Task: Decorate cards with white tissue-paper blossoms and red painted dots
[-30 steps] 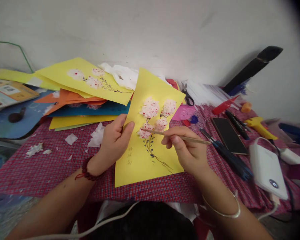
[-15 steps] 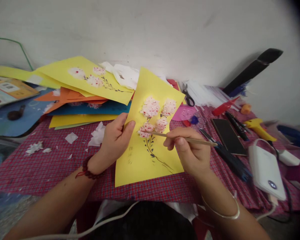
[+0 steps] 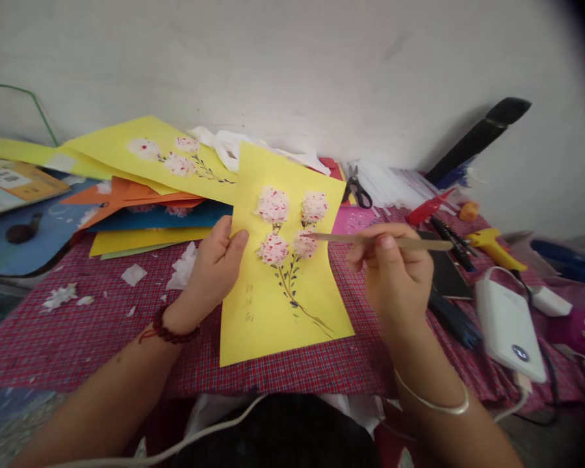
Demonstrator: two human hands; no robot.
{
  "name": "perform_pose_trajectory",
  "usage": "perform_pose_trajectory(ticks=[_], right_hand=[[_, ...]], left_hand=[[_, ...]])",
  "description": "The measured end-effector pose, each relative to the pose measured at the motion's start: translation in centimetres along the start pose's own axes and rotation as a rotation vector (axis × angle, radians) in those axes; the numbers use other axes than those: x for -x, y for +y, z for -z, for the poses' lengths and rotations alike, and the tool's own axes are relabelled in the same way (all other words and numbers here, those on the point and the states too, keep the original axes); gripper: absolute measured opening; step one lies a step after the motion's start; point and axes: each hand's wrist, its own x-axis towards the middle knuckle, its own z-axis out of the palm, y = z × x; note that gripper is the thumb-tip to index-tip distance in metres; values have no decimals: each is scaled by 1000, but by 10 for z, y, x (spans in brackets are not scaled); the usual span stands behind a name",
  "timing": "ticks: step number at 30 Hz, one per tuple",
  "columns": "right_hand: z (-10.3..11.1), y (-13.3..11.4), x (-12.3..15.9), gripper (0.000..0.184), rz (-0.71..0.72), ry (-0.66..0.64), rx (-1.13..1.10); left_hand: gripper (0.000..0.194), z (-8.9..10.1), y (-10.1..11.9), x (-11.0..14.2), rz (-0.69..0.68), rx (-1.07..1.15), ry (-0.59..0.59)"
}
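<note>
Head view: left hand (image 3: 218,261) pinches yellow sheet (image 3: 283,276), right hand (image 3: 398,276) pinches stick (image 3: 335,238); red bottle (image 3: 426,208) hides its contents.

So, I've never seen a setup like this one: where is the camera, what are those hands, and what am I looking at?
There is no robot here, just one person's bare hands. The view comes from a single camera worn on the head, looking forward and down, so both forearms reach in from the bottom.

The left hand grips the left edge of a yellow sheet bearing four pink-and-white puffs above a drawn stem. The right hand holds a thin stick, its tip at the lower right puff; I can't tell if they touch.

On the checked cloth are paper scraps, scissors, a yellow glue gun and a white device.
</note>
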Motion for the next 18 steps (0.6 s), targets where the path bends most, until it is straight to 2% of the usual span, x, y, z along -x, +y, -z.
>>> perform_pose_trajectory(ticks=[4, 8, 12, 18], right_hand=[[31, 10, -25, 17, 28, 188, 71], [75, 30, -46, 23, -20, 305, 369], [104, 52, -54, 21, -177, 268, 669], [107, 66, -53, 20, -283, 127, 841]], left_hand=[[20, 1, -7, -9, 132, 119, -47], [26, 4, -12, -18, 281, 86, -10], [30, 7, -13, -22, 337, 21, -19], [29, 8, -21, -23, 299, 78, -20]])
